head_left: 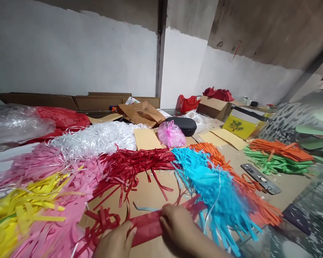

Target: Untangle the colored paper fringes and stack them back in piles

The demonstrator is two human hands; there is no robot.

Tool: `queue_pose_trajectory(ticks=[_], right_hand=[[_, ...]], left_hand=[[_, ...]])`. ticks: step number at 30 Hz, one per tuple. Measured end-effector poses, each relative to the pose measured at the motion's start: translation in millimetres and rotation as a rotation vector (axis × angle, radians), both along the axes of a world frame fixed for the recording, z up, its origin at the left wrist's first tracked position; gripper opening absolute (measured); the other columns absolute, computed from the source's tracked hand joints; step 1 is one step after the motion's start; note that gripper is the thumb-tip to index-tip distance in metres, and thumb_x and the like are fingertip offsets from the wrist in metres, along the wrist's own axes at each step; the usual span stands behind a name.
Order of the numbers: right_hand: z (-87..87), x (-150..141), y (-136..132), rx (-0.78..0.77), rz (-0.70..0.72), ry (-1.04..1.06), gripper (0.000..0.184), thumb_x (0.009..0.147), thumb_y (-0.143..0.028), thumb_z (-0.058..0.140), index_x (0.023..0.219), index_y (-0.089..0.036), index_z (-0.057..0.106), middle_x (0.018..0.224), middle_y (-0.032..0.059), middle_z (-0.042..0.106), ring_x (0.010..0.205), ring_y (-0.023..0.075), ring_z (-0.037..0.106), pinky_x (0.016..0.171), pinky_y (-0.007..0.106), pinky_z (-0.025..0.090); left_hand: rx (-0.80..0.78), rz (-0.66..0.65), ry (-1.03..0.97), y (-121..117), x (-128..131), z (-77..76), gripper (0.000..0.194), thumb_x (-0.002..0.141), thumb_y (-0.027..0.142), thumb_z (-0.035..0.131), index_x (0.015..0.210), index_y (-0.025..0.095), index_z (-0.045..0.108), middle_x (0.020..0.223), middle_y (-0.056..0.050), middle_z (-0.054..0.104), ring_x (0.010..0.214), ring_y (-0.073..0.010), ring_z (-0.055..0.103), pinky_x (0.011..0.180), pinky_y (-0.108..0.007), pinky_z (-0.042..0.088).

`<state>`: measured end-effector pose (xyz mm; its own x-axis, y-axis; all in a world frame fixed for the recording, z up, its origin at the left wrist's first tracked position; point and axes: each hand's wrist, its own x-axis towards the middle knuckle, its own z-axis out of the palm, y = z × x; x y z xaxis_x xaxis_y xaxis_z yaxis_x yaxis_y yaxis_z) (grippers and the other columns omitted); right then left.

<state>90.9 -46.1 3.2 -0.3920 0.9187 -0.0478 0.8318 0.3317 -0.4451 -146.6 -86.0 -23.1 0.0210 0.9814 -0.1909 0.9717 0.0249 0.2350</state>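
Both my hands rest on a folded strip of red fringed paper (pixel 148 225) lying on the brown table (pixel 150 193) at the bottom centre. My left hand (pixel 115 242) presses its left part with fingers bent down over it. My right hand (pixel 177 224) covers the right part, fingers curled onto the paper. Loose red fringe (pixel 131 166) spreads just behind the strip, and blue fringe (pixel 218 193) lies right beside my right hand.
Piles of fringed paper lie around: pink (pixel 56 200), yellow (pixel 18 211), white (pixel 97 138), orange (pixel 247 190), green (pixel 277 163). A pink plastic bag (pixel 171 134), a black case (pixel 184 123), cardboard boxes (pixel 214 105) and a yellow box (pixel 243 125) stand behind. A metal tool (pixel 260 177) lies at right.
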Motion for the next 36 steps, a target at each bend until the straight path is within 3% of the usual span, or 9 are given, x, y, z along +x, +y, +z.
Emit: queue_pose_trajectory(ticks=[4, 15, 19, 21, 23, 27, 30, 33, 36], right_hand=[[-3.8, -6, 10, -0.034, -0.050, -0.095, 0.015, 0.093, -0.022, 0.057, 0.087, -0.019, 0.070, 0.095, 0.0075, 0.077, 0.080, 0.0232, 0.072, 0.060, 0.028, 0.032], [-8.7, -7, 19, -0.012, -0.058, -0.077, 0.010, 0.089, -0.026, 0.063, 0.090, -0.022, 0.072, 0.093, 0.0048, 0.078, 0.082, 0.0239, 0.073, 0.061, 0.028, 0.035], [-7.4, -9, 15, 0.024, -0.065, -0.098, 0.009, 0.089, -0.024, 0.065, 0.093, -0.021, 0.072, 0.096, 0.0072, 0.077, 0.085, 0.0254, 0.070, 0.069, 0.032, 0.039], [-7.7, -7, 8, 0.110, -0.013, -0.100, 0.014, 0.088, -0.022, 0.066, 0.101, -0.019, 0.070, 0.108, 0.0114, 0.073, 0.099, 0.0288, 0.065, 0.086, 0.038, 0.040], [-10.8, -3, 0, 0.265, 0.150, -0.073, 0.014, 0.089, -0.024, 0.066, 0.102, -0.019, 0.067, 0.109, 0.0119, 0.071, 0.104, 0.0294, 0.060, 0.099, 0.046, 0.033], [-18.7, 5, -3, 0.508, 0.452, -0.097, 0.012, 0.096, -0.024, 0.058, 0.086, -0.019, 0.062, 0.084, 0.0051, 0.068, 0.081, 0.0215, 0.057, 0.092, 0.044, 0.033], [-15.2, 6, 6, 0.436, 0.457, -0.127, 0.017, 0.096, -0.019, 0.057, 0.079, -0.018, 0.060, 0.079, 0.0026, 0.069, 0.073, 0.0173, 0.056, 0.079, 0.038, 0.033], [-6.5, 2, 9, 0.364, 0.388, -0.056, 0.010, 0.093, -0.028, 0.061, 0.093, -0.018, 0.064, 0.091, 0.0036, 0.072, 0.083, 0.0195, 0.060, 0.082, 0.039, 0.032], [-5.9, 0, 8, 0.376, 0.413, -0.057, 0.023, 0.091, -0.039, 0.065, 0.102, -0.018, 0.065, 0.097, 0.0064, 0.072, 0.089, 0.0233, 0.060, 0.086, 0.041, 0.032]], left_hand=[[-0.048, 0.020, 0.031, 11, 10, 15.5, 0.038, 0.099, 0.022, 0.034, 0.100, 0.022, 0.072, 0.099, -0.009, 0.082, 0.095, -0.0292, 0.077, 0.082, -0.040, 0.055], [0.018, -0.016, 0.081, 13, 6, 5.8, 0.039, 0.099, 0.022, 0.033, 0.103, 0.020, 0.072, 0.097, -0.011, 0.081, 0.092, -0.0302, 0.076, 0.082, -0.044, 0.054], [0.381, -0.112, 0.080, 9, 6, -3.9, 0.035, 0.098, 0.021, 0.041, 0.112, 0.023, 0.072, 0.117, -0.011, 0.075, 0.113, -0.0303, 0.067, 0.103, -0.050, 0.040], [0.591, -0.234, 0.030, 8, 5, -8.3, 0.031, 0.088, 0.012, 0.051, 0.098, 0.027, 0.075, 0.104, -0.004, 0.077, 0.101, -0.0245, 0.067, 0.099, -0.043, 0.040], [0.649, -0.346, -0.027, 5, 4, -10.1, 0.027, 0.076, 0.008, 0.060, 0.083, 0.029, 0.075, 0.087, 0.004, 0.077, 0.087, -0.0193, 0.067, 0.097, -0.039, 0.038], [0.670, -0.409, 0.020, -5, 4, -8.5, 0.023, 0.071, 0.031, 0.070, 0.092, 0.025, 0.079, 0.093, -0.002, 0.081, 0.099, -0.0276, 0.066, 0.116, -0.053, 0.021], [0.724, -0.388, 0.106, -7, 10, -9.5, 0.033, 0.077, 0.039, 0.063, 0.092, 0.015, 0.080, 0.092, -0.013, 0.080, 0.102, -0.0340, 0.065, 0.119, -0.064, 0.015], [0.700, -0.330, 0.085, -2, 17, -11.7, 0.024, 0.083, 0.026, 0.056, 0.087, 0.018, 0.079, 0.087, -0.009, 0.078, 0.099, -0.0299, 0.066, 0.120, -0.061, 0.018], [0.660, -0.319, 0.034, 4, 13, -13.0, 0.025, 0.085, 0.016, 0.052, 0.085, 0.021, 0.077, 0.086, -0.006, 0.077, 0.097, -0.0270, 0.066, 0.118, -0.057, 0.022]])
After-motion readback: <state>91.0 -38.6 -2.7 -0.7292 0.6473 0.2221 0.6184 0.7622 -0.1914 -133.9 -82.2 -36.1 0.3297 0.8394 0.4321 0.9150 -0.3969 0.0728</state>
